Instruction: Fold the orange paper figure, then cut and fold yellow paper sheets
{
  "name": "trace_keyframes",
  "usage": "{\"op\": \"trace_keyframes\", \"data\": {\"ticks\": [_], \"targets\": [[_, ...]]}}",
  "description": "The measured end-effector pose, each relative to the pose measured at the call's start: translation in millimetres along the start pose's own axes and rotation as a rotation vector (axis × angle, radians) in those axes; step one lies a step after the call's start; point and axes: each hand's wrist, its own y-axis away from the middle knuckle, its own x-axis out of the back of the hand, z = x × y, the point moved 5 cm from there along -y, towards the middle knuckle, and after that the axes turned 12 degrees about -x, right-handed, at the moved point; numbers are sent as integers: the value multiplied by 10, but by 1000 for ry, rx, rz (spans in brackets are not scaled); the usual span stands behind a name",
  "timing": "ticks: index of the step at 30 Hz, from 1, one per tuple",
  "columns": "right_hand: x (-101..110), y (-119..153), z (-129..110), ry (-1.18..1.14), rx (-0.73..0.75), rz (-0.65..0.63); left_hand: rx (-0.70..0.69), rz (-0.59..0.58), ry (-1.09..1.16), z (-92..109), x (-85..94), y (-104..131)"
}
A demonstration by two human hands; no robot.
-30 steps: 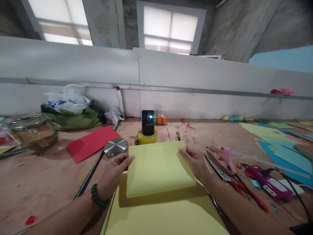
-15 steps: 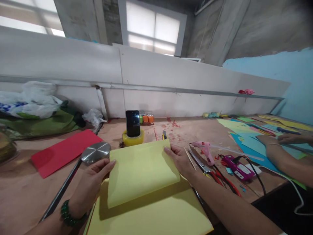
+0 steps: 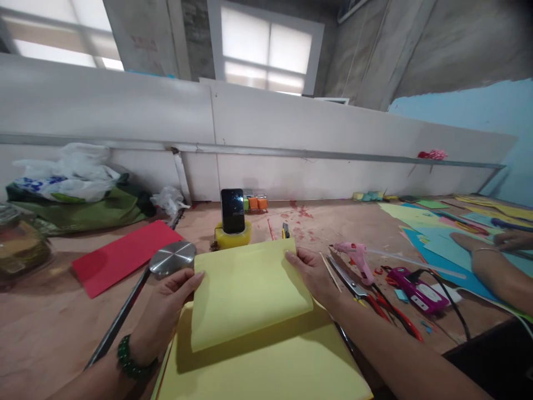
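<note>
A yellow sheet of paper [image 3: 252,294] is held up by its two sides, its far part curved over and its shadow falling on the yellow paper stack [image 3: 275,366] below. My left hand [image 3: 170,294], with a green bead bracelet at the wrist, pinches the left edge between thumb and fingers. At the upper right corner, my right hand [image 3: 314,275] grips the same sheet, thumb on top. Just beyond the left hand lies a round metal disc [image 3: 172,258] on a long dark handle. Scissors [image 3: 353,286] with red handles rest right of my right hand.
A phone [image 3: 232,211] leans in a yellow tape roll [image 3: 233,238]. Red paper [image 3: 125,258] lies left. A pink glue gun [image 3: 356,258] and purple power strip [image 3: 416,291] with cables sit right. Another person's hands [image 3: 478,253] work over coloured paper at far right. Bags [image 3: 83,194] stand back left.
The whole view has shifted a little, so everything appears slightly farther right. Both hands keep their hold on the yellow sheet, which looks nearly the same.
</note>
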Motion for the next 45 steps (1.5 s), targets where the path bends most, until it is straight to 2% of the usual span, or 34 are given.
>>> {"op": "trace_keyframes", "data": {"ticks": [14, 23, 36, 41, 45], "targets": [[-9, 3, 22, -3, 11, 14, -74, -38, 16, -38, 40, -15], [-12, 25, -24, 35, 35, 18, -57, -58, 16, -40, 39, -16], [35, -44, 16, 124, 100, 34, -50, 7, -4, 11, 35, -5], [33, -48, 18, 186, 113, 38, -70, -44, -31, -15, 50, -19], [52, -76, 31, 287, 122, 59, -119, -76, -136, -3, 72, -23]]}}
